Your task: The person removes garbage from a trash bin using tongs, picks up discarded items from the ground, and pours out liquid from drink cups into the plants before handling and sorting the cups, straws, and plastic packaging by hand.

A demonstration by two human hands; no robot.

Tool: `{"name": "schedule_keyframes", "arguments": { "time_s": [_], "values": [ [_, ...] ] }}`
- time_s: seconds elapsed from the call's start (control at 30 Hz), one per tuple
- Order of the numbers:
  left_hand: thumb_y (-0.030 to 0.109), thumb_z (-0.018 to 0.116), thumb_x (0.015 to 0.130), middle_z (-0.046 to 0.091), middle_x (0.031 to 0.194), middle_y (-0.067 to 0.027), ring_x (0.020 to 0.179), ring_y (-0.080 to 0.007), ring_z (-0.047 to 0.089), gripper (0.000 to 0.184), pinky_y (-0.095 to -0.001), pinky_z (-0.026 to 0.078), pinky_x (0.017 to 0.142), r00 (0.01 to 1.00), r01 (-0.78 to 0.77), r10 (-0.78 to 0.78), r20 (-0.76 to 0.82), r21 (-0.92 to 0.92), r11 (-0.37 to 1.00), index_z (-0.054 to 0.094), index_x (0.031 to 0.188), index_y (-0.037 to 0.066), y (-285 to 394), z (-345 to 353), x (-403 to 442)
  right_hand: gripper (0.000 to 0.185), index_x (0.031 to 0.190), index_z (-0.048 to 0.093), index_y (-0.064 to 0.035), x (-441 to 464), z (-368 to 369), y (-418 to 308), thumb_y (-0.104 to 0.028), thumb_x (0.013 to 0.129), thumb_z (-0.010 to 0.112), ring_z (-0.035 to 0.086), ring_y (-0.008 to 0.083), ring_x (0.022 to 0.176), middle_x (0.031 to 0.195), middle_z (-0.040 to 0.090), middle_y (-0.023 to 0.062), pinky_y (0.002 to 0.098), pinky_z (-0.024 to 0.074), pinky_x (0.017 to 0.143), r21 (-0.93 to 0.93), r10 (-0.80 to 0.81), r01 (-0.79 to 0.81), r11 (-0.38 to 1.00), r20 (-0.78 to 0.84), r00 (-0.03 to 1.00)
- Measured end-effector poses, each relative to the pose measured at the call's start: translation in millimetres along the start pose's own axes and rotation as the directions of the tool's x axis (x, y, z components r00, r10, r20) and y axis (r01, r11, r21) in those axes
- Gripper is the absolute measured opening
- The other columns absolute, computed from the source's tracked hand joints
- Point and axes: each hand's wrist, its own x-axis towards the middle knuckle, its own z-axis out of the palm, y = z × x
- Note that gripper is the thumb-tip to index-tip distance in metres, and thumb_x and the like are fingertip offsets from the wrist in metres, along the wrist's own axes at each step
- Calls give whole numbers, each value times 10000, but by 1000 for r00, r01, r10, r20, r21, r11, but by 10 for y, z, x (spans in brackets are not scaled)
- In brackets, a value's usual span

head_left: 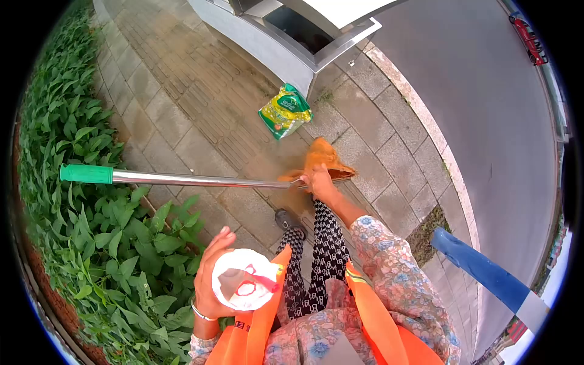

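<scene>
In my left hand [207, 283] is a white, round, open-topped container [224, 296] with red and white matter or markings inside; I cannot make out its exact kind. The fingers curve around its left side. My right hand [319, 181] is closed at the lower end of a long metal handle [201, 180], right by a worn orange dustpan [320, 152]. This handle lies across the view, and its green grip [86, 173] points left over the bushes. Part of the dustpan is hidden behind the right hand.
A green and yellow bag [286, 112] stands on the paving beside a metal street bin [292, 36]. Leafy bushes [91, 243] line the left. On the right are a stone kerb [426, 121], the road [480, 121] and a blue and white post [480, 261].
</scene>
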Motion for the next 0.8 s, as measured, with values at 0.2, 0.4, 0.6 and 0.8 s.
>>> {"name": "schedule_keyframes", "arguments": {
  "time_s": [0.2, 0.4, 0.6, 0.8],
  "values": [
    [331, 818, 451, 402, 1426, -193, 1372, -454, 249, 776, -491, 275, 1077, 988, 138, -155, 22, 339, 931, 558, 1122, 41, 171, -645, -199, 231, 734, 661, -38, 324, 287, -1144, -221, 858, 593, 526, 271, 844, 720, 610, 115, 380, 360, 826, 153, -262, 232, 961, 215, 941],
    [450, 827, 439, 448, 1392, -178, 1392, -341, 262, 1055, -458, 241, 1104, 852, 430, -510, 117, 399, 810, 462, 1324, 4, -87, -1156, -875, 229, 709, 675, -14, 565, 198, -1815, -241, 734, 672, 511, 302, 912, 779, 603, 150, 386, 400, 858, 303, -393, 308, 902, 279, 876],
    [226, 819, 446, 628, 1127, -119, 1027, -203, 596, 1137, -308, 424, 956, 648, 760, -745, 158, -204, 617, 288, 1394, -106, -266, -996, -1378, 134, 728, 705, -27, 833, 133, -2200, -138, 705, 635, 500, 314, 925, 854, 587, 138, 388, 432, 825, 241, -543, 496, 834, 204, 815],
    [270, 839, 474, 606, 1150, -134, 1057, -235, 601, 1045, -361, 454, 957, 644, 615, -716, 269, -738, 276, 377, 1346, -71, -519, -331, -1623, 133, 717, 662, -40, 1111, -124, -2356, -167, 755, 648, 512, 304, 975, 864, 566, 95, 381, 429, 864, 235, -558, 506, 830, 356, 750]
  ]
}}
